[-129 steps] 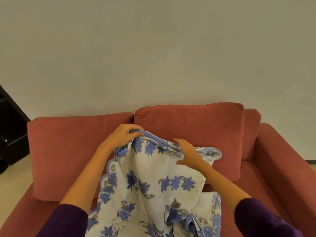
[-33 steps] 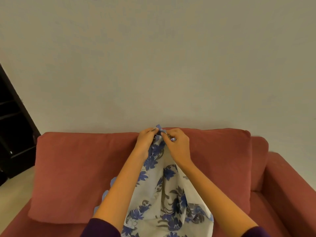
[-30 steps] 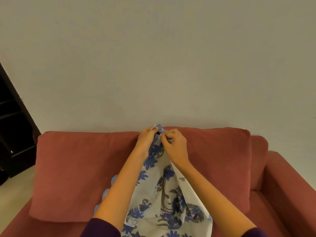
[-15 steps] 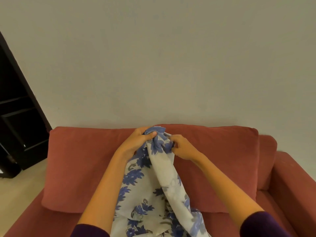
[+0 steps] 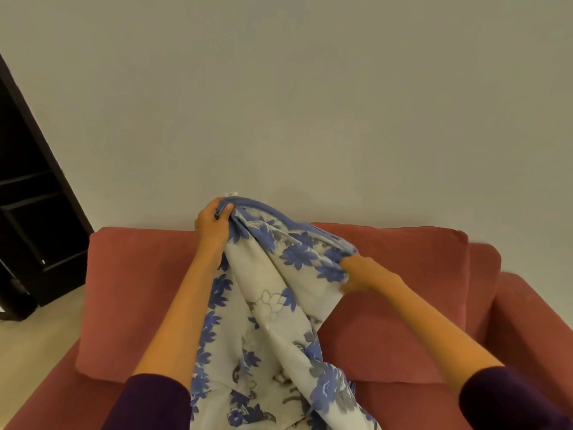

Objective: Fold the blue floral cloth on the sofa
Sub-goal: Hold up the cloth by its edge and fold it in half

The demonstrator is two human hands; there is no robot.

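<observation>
A white cloth with blue flowers and a blue border [image 5: 273,293] hangs in the air in front of a red sofa [image 5: 133,290]. My left hand [image 5: 212,223] grips a bunched corner of the cloth high up, level with the top of the back cushions. My right hand [image 5: 361,273] holds the blue border lower and to the right, with its fingers hidden under the fabric. The border runs stretched between the two hands. The rest of the cloth drops down between my arms and out of the frame at the bottom.
Two red back cushions [image 5: 403,305] and the sofa's right armrest [image 5: 533,330] lie behind the cloth. A dark shelf unit [image 5: 31,218] stands at the left on a pale floor [image 5: 28,352]. A plain wall [image 5: 310,103] fills the upper view.
My hands were pinching the cloth together at one point; now they have parted. The right hand has slid down and right along the border, and the left has lifted its corner higher.
</observation>
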